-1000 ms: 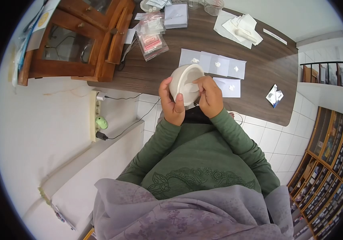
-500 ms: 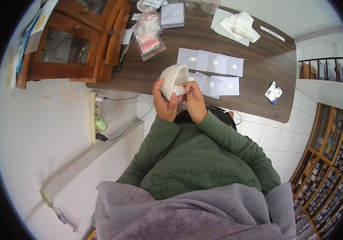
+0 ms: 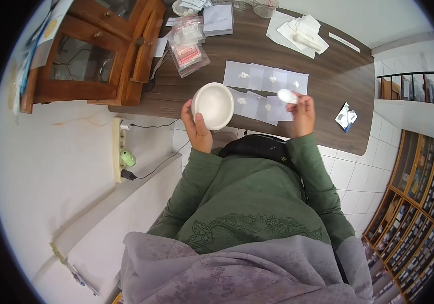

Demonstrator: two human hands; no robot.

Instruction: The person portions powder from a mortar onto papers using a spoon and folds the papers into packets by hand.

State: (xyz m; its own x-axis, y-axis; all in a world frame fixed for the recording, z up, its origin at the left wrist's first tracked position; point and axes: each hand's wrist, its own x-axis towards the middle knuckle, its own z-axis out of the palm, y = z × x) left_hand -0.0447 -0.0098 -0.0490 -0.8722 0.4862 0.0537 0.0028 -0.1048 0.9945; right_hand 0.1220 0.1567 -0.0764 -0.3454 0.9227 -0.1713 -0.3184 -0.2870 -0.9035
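Note:
My left hand (image 3: 196,130) is wrapped round the side of a cream-white mortar (image 3: 214,106), thumb over the rim, its opening facing up toward me. A thin white residue seems to lie inside. My right hand (image 3: 303,114) pinches a small white spoon (image 3: 287,96) over the right end of the front row of paper sheets. Small heaps of white powder (image 3: 272,79) lie on the overlapping sheets of white paper (image 3: 258,89), set out in two rows. The hand and spoon partly cover the front right sheet (image 3: 281,112).
A white pestle (image 3: 308,42) rests on crumpled tissue (image 3: 300,30) at the back. An opened sachet (image 3: 346,118) lies near the right edge of the wooden table (image 3: 338,76). Plastic packets (image 3: 189,48), a paper stack (image 3: 218,19) and a wooden cabinet (image 3: 88,55) are at the left.
The mortar has turned from tilted on its side to facing up and shifted slightly left. My right hand has left it and moved right with the spoon, over the papers.

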